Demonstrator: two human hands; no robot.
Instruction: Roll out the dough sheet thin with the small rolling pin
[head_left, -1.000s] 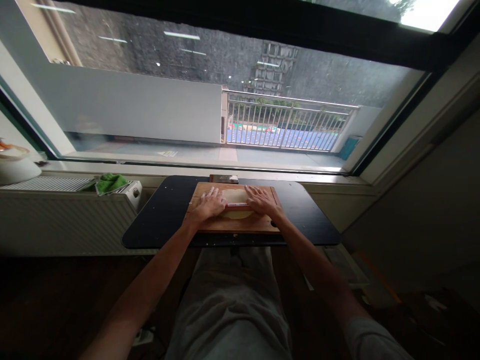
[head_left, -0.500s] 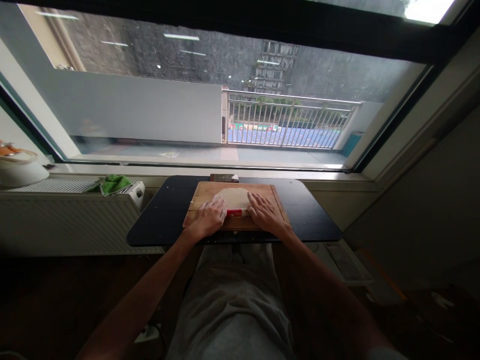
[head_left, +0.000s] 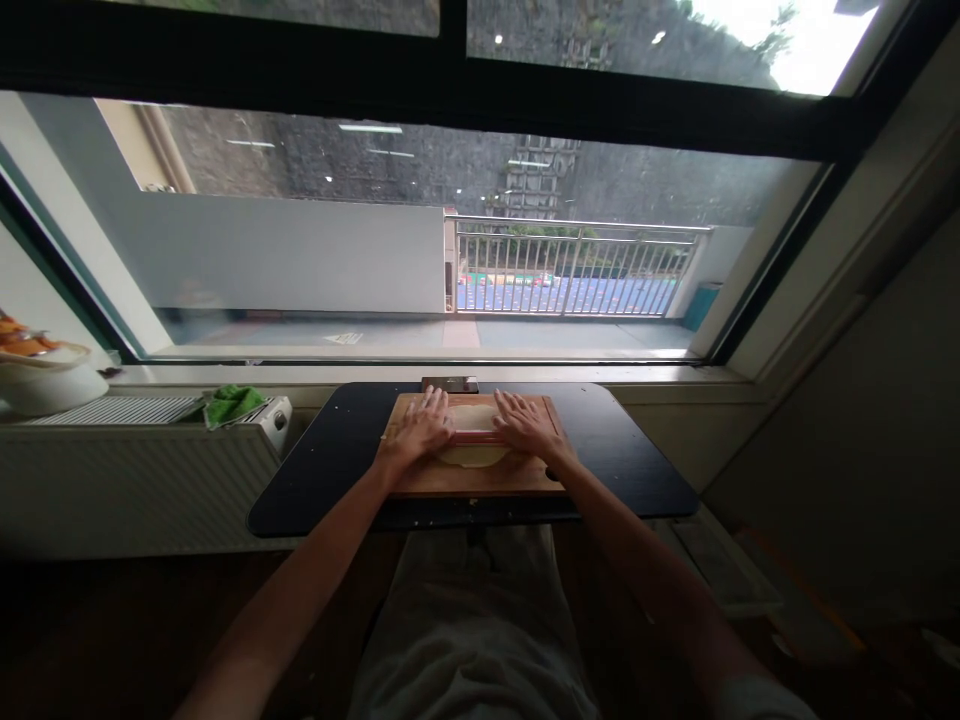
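Note:
A flat sheet of pale dough (head_left: 472,457) lies on a wooden board (head_left: 420,482). Across the dough, between my hands, runs a rolling pin (head_left: 477,437) whose middle shows red. Both of its ends are hidden under my palms. My left hand (head_left: 422,428) rests flat over the left end, fingers stretched forward and apart. Over the right end lies my right hand (head_left: 523,424), its fingers also extended and spread. Dough shows both in front of and behind the pin.
The board sits on a dark table (head_left: 322,480) against the window sill. A phone-like dark object (head_left: 450,384) lies behind the board. To the left, a green cloth (head_left: 232,404) and a white container (head_left: 52,378) rest on a radiator (head_left: 150,490).
Both hands have pushed the rolling pin away from me over the dough, so dough now shows on the near side. My view has tilted up a little.

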